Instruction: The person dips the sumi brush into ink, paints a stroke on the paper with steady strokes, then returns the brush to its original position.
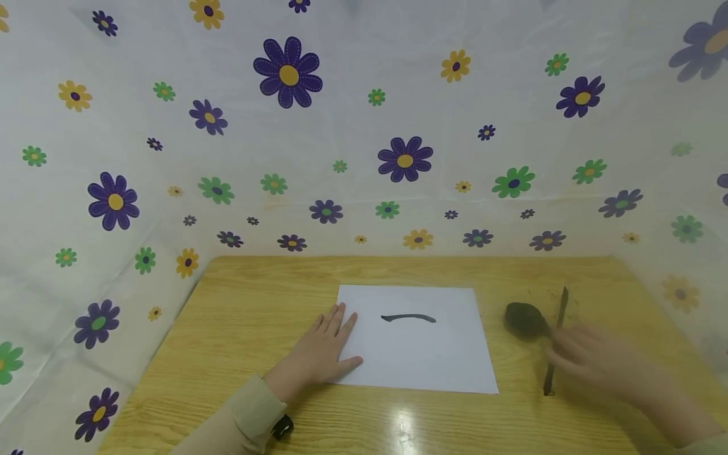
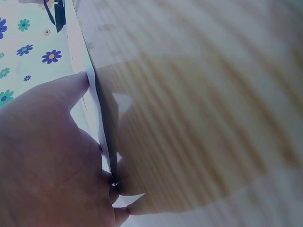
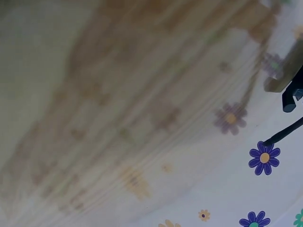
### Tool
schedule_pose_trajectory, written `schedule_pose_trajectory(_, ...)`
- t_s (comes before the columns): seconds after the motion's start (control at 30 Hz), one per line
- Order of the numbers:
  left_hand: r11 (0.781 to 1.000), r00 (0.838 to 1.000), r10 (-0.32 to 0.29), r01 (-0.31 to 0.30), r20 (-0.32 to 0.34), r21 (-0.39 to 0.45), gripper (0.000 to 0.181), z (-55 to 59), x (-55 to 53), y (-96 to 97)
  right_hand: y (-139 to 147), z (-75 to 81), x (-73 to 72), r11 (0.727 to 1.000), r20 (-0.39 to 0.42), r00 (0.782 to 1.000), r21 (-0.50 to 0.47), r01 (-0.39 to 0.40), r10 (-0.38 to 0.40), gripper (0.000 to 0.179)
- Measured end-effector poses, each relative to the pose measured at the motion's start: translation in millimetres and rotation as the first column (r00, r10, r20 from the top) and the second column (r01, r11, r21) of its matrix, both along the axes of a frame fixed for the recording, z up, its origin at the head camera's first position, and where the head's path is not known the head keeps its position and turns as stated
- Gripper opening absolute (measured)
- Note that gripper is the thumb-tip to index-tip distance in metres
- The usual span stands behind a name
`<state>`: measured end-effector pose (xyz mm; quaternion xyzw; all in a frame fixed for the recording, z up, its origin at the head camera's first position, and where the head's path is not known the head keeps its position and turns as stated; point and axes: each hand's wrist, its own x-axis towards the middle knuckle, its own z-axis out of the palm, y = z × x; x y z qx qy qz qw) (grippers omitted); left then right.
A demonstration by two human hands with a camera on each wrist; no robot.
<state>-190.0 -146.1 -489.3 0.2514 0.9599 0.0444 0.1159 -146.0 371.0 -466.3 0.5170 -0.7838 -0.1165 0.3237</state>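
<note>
My left hand (image 1: pixel 318 351) rests on the left side of a white sheet of paper (image 1: pixel 443 360), its fingers spread. In the left wrist view, the left thumb (image 2: pixel 78 85) lies at the paper's edge. One black painted stroke (image 1: pixel 408 317) runs across the upper middle of the sheet. To the right of the paper, my blurred right hand (image 1: pixel 603 363) holds a slim dark brush (image 1: pixel 562 306), whose ends show above and below the fingers. Beside those fingertips is a rounded dark object (image 1: pixel 524 320), its kind unclear. A thin dark stick (image 3: pixel 284 132) shows in the right wrist view.
Wood-grain tabletop (image 1: pixel 261 284) lies under everything. Dark specks mark it near the rounded object. A white sheet printed with flowers (image 1: pixel 341 126) encloses the back and both sides. Near my left cuff is a small black item (image 1: pixel 282 428).
</note>
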Motion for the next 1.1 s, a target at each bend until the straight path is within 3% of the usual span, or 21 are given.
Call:
schedule_pose_trajectory(0.27, 1.0, 1.0, -0.008, 0.008, -0.007, -0.013, 0.088, 0.8, 0.1, 0.1, -6, -2.2, 1.6, 0.999, 0.019, 1.0, 0.036, -0.013, 0.013, 0.059)
schedule_pose_trajectory(0.7, 1.0, 1.0, 0.001, -0.001, -0.012, -0.013, 0.089, -1.4, -0.4, 0.2, -6, -9.4, -2.4, 0.994, -0.015, 0.997, 0.089, -0.068, 0.07, 0.059)
schedule_pose_trajectory(1.1, 1.0, 1.0, 0.003, -0.003, -0.015, -0.002, 0.088, -3.2, -1.1, -0.5, -5, -17.3, -5.3, 0.993, -0.034, 0.996, 0.084, -0.082, 0.085, 0.057)
